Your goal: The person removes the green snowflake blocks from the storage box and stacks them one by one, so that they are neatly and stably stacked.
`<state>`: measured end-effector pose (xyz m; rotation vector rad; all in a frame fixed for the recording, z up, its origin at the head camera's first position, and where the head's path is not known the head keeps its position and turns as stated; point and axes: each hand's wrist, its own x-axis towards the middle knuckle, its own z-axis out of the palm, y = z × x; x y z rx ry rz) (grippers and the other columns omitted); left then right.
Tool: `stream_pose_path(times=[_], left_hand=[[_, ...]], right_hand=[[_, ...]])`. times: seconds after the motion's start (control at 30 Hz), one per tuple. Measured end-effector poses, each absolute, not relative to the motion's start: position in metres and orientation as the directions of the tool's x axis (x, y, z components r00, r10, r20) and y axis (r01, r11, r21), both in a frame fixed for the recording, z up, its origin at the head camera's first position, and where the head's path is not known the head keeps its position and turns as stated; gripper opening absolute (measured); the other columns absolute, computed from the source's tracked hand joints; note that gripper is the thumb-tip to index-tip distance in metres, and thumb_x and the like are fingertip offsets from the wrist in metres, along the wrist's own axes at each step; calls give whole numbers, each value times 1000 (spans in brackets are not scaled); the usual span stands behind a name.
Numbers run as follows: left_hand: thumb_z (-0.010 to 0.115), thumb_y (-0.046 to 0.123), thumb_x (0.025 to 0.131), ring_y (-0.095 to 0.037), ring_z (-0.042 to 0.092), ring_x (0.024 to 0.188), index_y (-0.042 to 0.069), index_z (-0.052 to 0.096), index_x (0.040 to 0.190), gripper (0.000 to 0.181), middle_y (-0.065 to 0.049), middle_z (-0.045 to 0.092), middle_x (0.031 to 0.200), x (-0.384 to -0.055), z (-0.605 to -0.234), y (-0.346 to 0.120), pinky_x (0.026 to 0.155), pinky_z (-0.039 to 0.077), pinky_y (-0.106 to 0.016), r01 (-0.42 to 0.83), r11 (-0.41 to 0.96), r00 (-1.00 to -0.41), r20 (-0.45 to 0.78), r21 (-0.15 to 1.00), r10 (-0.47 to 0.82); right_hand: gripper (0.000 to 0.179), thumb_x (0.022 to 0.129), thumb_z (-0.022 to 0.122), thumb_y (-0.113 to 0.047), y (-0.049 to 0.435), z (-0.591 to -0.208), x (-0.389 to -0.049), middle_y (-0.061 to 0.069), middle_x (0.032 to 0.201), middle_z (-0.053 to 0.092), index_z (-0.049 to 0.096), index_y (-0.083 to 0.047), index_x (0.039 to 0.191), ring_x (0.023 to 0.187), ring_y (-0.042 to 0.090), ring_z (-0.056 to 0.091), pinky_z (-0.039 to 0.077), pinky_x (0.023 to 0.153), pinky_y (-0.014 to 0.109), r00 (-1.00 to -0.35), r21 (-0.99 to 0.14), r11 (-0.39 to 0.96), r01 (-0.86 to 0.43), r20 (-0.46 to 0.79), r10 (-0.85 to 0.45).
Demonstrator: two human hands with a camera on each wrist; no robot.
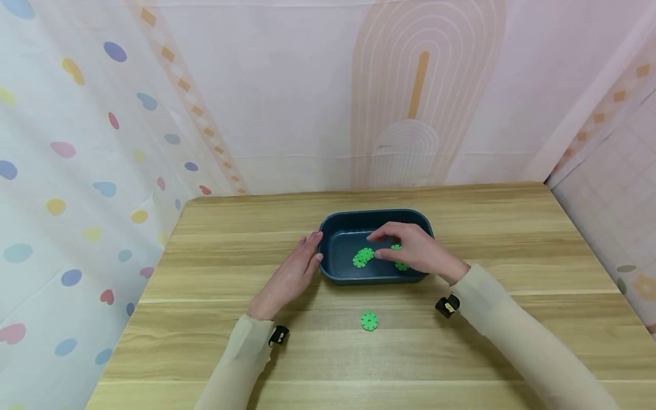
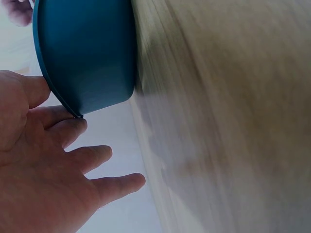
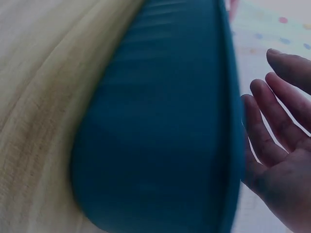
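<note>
A dark blue oblong plastic bin [image 1: 376, 279] sits on the wooden table. My left hand [image 1: 289, 279] touches its left end; in the left wrist view, the thumb and some fingertips meet the bin's rim [image 2: 41, 58] while the other fingers spread out. Over the bin's right half hovers my right hand [image 1: 417, 250], thumb and forefinger apart, with nothing visible between them. Inside lie green notched plastic discs: an overlapping cluster [image 1: 363, 258] near the middle and more discs [image 1: 401, 266] partly hidden beneath the right hand. Another green notched disc [image 1: 369, 321] lies on the table in front.
The wooden table [image 1: 230, 228] reaches back to a patterned cloth [image 1: 287, 102]. Another cloth with coloured spots [image 1: 66, 228] hangs at the left. Each wrist carries a small black strap piece, such as the right one [image 1: 447, 306].
</note>
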<state>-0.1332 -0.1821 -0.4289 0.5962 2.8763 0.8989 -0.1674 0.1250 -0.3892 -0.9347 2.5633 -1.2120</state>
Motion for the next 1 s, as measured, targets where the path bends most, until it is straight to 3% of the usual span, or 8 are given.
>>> stream_pose_path(times=[0.17, 0.4, 1.0], left_hand=[[42, 21, 114, -45, 23, 153, -2, 29, 161, 54, -20, 25, 168, -135, -430, -182, 124, 22, -54, 362, 750, -917, 65, 553, 395], [42, 22, 114, -43, 22, 154, -1, 28, 161, 55, -20, 24, 168, -135, -430, -182, 124, 21, -54, 360, 751, -917, 62, 553, 394], [39, 24, 114, -40, 20, 155, 0, 28, 162, 55, -19, 24, 169, -132, -429, -182, 125, 20, -52, 351, 759, -919, 45, 549, 393]], right_hand=[[35, 95, 77, -15, 119, -397, -177, 5, 125, 70, 71, -5, 128, 115, 30, 63, 53, 99, 47, -785, -744, 490, -454, 73, -616], [35, 95, 77, -13, 112, -405, -186, 6, 127, 69, 71, -4, 128, 114, 23, 63, 53, 99, 45, -780, -726, 520, -451, 37, -624], [37, 94, 77, -12, 103, -424, -196, 10, 127, 68, 70, -4, 129, 116, 25, 62, 52, 99, 45, -780, -695, 584, -419, -54, -623]])
